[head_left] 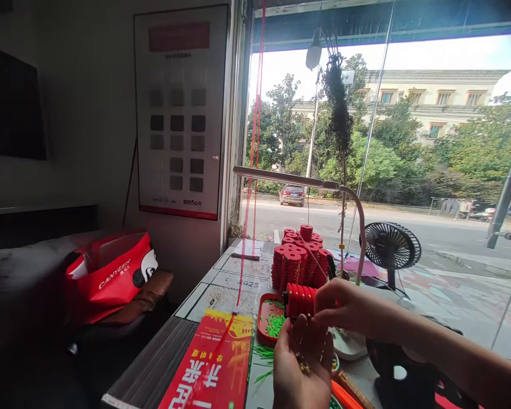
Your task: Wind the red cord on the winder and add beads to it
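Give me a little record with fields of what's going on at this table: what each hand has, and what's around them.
Left hand: palm up, cupping a few small beads
Right hand: fingers pinched at the end of a row of red discs
Red tray: under the row, holding green sticks
Stacked red discs: behind the tray
Red cord: hangs down to a red and yellow banner
Desk lamp: arches over the table
Small fan: black, right of the stacks
Red bag: on the seat at left

Streetside craft workshop: glass shopfront (409,170), red spool stacks (300,258)
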{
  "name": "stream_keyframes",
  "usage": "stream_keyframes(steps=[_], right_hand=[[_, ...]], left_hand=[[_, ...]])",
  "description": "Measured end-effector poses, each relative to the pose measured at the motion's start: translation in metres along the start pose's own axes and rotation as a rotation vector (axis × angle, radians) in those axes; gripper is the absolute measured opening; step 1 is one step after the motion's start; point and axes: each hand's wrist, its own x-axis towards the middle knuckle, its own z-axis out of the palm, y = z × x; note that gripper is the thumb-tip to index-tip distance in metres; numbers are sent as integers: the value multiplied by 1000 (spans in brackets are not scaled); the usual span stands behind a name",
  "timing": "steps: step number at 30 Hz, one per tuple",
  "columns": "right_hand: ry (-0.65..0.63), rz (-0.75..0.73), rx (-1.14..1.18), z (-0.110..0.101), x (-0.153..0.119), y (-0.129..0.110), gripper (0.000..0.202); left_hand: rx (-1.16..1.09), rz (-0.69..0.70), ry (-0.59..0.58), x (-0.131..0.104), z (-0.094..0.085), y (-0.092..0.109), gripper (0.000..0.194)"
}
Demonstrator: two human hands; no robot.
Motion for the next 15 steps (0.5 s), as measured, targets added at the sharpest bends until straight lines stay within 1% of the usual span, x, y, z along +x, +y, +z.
stream_keyframes(steps=[3, 6, 10, 13, 15], right_hand=[[25, -20, -80, 11, -3, -5, 11], [52, -26, -100, 11, -2, -4, 13], [61, -12, -37, -4, 3, 4, 19], [86, 18, -16, -16, 8, 10, 22], [87, 27, -13, -19, 11, 15, 23]], left_hand=[[-32, 19, 31, -2, 2, 0, 36], [-22, 10, 7, -2, 1, 0, 36], [-11, -8, -42, 0, -2, 0, 36], [-17, -23, -22, 1, -2, 1, 40], [-11, -22, -6, 1, -2, 2, 40]])
